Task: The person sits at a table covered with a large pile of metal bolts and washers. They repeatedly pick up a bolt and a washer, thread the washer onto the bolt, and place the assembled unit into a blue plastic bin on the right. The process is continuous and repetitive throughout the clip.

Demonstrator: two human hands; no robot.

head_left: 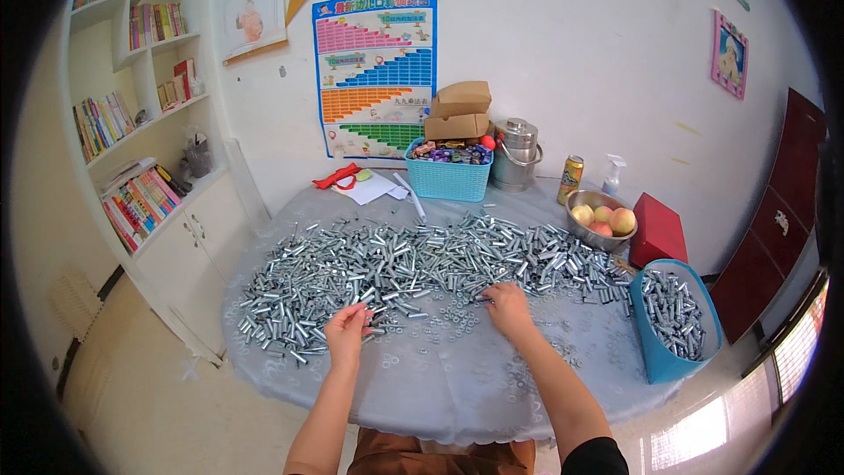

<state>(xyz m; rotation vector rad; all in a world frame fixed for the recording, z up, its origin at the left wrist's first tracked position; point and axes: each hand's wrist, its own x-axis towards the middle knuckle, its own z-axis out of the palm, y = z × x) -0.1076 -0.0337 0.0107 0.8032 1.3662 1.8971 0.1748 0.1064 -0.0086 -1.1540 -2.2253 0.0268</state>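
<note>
Holds the left hand (345,331) with fingers drawn narrow, below and left of frame centre, by metal tubes (422,251) heaped across mid-frame. Has the right hand (510,310) bunched beside small metal rings (459,315), right of centre. Cannot tell whether gripping with either. Shows more tubes (675,315) in a blue bin (655,362), lower right.

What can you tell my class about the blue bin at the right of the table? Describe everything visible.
The blue bin is open-topped, with rounded corners and smooth-looking walls; its material is unclear. Silvery metal pieces, many tube-like, fill much of it. It stands on the grey tablecloth near the table's right edge, leaning in this curved view. A red box sits just behind; whether they touch is unclear. The left hand and right hand are away from it.
</note>
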